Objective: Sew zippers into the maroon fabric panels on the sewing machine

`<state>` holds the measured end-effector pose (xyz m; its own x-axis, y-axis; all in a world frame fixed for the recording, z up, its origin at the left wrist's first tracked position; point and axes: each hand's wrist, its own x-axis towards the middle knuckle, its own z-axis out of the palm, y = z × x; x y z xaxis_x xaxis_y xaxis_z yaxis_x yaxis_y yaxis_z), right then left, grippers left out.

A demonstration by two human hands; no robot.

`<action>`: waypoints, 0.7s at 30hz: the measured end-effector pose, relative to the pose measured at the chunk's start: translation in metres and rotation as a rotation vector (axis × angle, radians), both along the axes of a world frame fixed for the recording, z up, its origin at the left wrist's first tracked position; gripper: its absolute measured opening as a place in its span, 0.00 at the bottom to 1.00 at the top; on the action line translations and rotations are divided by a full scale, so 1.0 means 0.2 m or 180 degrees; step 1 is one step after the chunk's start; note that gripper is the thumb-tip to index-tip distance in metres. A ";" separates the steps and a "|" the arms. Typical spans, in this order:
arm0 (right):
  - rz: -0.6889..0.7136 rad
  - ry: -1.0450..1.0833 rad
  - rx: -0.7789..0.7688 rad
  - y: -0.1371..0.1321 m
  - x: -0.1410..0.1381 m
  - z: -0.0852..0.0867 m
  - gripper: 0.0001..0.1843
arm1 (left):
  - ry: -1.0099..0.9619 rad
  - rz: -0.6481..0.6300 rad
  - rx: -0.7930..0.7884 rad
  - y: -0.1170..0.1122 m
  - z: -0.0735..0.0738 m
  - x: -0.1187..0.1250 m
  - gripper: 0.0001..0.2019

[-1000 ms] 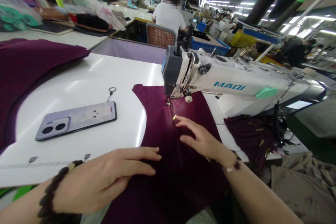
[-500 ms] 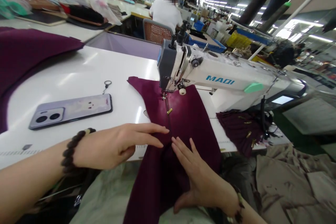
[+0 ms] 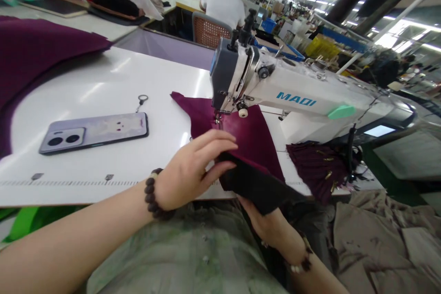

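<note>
A maroon fabric panel point(image 3: 255, 133) lies under the presser foot point(image 3: 217, 120) of a white sewing machine point(image 3: 296, 96). Its near part is folded up, so a black underside point(image 3: 258, 183) faces me. My left hand point(image 3: 203, 158) pinches the folded edge between thumb and fingers, just in front of the presser foot. Below the black flap is my right hand point(image 3: 267, 225), touching the cloth from underneath; its fingers are mostly hidden. The gold zipper pull on the panel cannot be seen behind my left hand.
A phone point(image 3: 99, 132) with a ring strap lies left on the white table point(image 3: 165, 147). More maroon fabric point(image 3: 41, 50) sits far left. Gathered maroon pieces with gold pulls point(image 3: 313, 165) lie right of the panel, beside beige cloth point(image 3: 368, 234). A person point(image 3: 223, 4) sits ahead.
My left hand has moved right and forward and closed on the fabric. The near end of the panel has been turned up, showing black. My right hand has gone from on top to underneath.
</note>
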<state>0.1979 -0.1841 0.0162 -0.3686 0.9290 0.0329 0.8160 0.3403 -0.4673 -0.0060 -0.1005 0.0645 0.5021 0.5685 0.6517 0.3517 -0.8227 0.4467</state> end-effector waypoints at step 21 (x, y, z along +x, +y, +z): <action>-0.0185 0.0325 0.0074 -0.05 0.02 0.00 0.22 | 0.1024 -0.0008 0.0586 -0.15 -0.30 0.01 0.17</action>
<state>0.2022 -0.1947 0.0152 -0.3079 0.9472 0.0894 0.7832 0.3057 -0.5414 -0.0048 -0.1302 0.0036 0.6991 0.4551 0.5515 0.4480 -0.8799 0.1582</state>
